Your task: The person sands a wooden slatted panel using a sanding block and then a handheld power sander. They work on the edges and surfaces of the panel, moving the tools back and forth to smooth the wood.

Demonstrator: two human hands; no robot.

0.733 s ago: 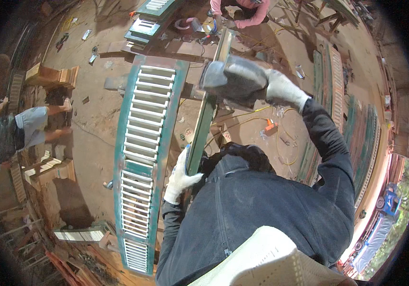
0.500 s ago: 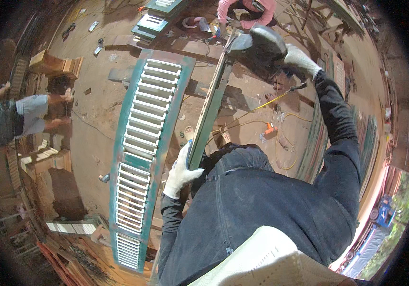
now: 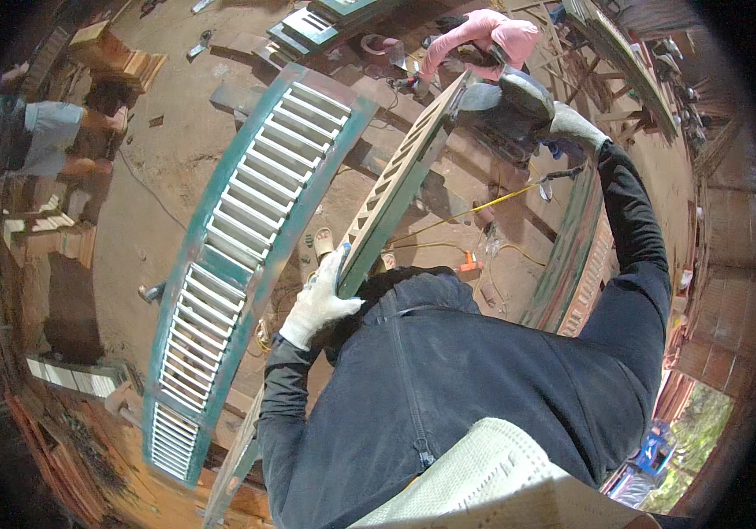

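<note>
A long green wooden piece [image 3: 393,214], with a row of slots along its pale upper edge, stands tilted in front of me. My left hand [image 3: 314,309], in a white glove, grips its near end, with the thumb spread out. My right hand [image 3: 579,129], also gloved, is closed round the back of a dark handheld power tool [image 3: 512,119] at the wooden piece's far end. The tool's underside is hidden, so I cannot tell whether it touches the wood. A green louvred shutter [image 3: 193,273] with white slats lies to the left.
A co-worker in a pink top [image 3: 488,40] crouches at the far side. Another person [image 3: 56,132] is at the left. A yellow cord [image 3: 466,209] crosses the ground. Stacked green frames [image 3: 563,264] lie at the right, wooden blocks [image 3: 118,57] at the far left.
My view has turned, and the scene slants more to the right. The slotted edge shows more fully. Both hands keep their holds. The co-worker in pink has raised the upper body.
</note>
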